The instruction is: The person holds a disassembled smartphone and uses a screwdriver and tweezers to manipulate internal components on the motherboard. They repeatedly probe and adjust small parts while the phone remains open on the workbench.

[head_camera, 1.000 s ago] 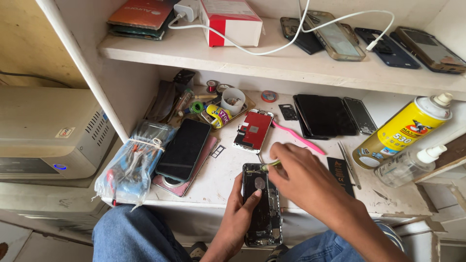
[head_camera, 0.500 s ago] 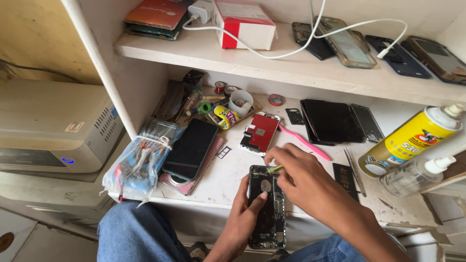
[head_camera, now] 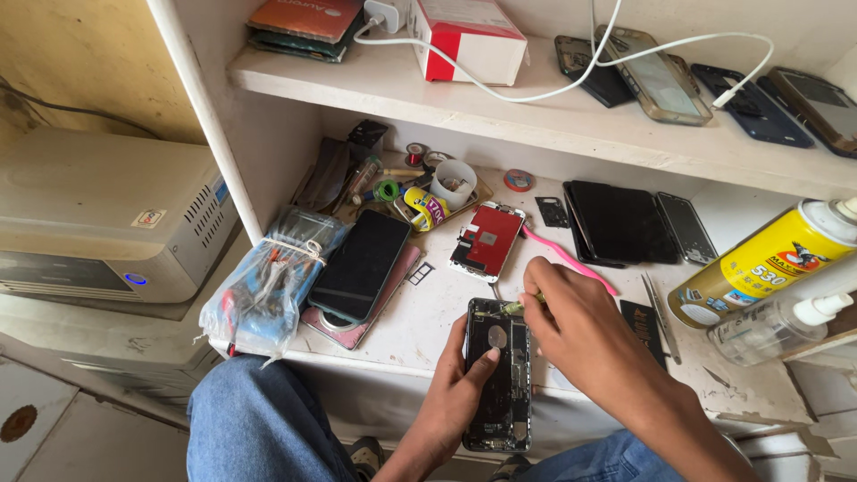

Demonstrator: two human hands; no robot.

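Cradling the opened black smartphone body (head_camera: 498, 373) at the white bench edge (head_camera: 420, 330), the left hand (head_camera: 455, 393) wraps it, fingers pressed on its side, while the right hand (head_camera: 571, 326) pinches a small yellow-handled tool (head_camera: 522, 305) at its upper end; the red-backed detached screen panel (head_camera: 487, 239) already lies apart, internals apparently still in place.

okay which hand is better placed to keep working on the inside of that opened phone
Probably the right hand: it holds a small tool with its tip at the top of the opened phone. The left hand grips the phone body from the side, steadying it, so it is not free.
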